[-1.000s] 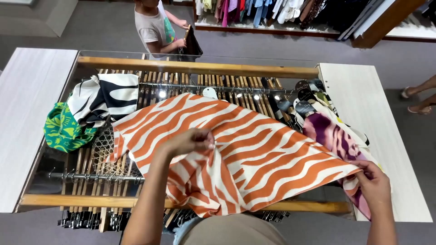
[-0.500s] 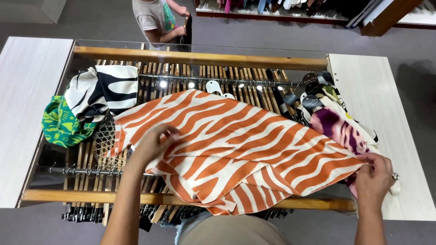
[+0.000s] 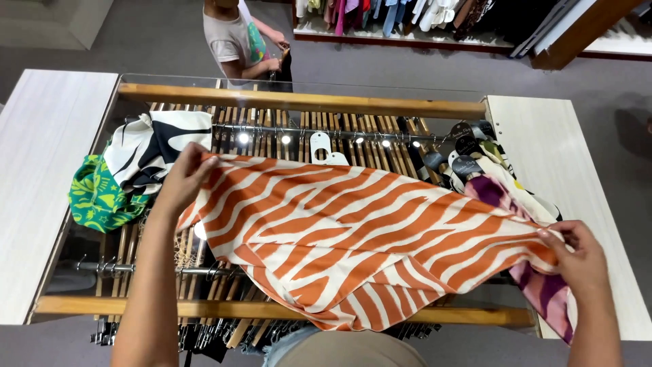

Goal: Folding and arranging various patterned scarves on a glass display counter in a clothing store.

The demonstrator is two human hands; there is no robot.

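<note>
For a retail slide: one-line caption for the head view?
Left hand and right hand spread an orange zebra-striped cloth over a hanger rack.

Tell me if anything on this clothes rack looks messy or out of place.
Yes. A green patterned garment and a black and white one sit bunched on top of the hangers at the left end, instead of hanging. The orange striped cloth lies spread across the rack, held by both hands.

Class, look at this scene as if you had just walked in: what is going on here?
A person spreads an orange and white striped cloth over a glass-topped display case filled with wooden hangers. The left hand presses its far left corner; the right hand pinches its right edge. A black and white garment and a green patterned one lie at the left. Another person stands beyond the case.
</note>
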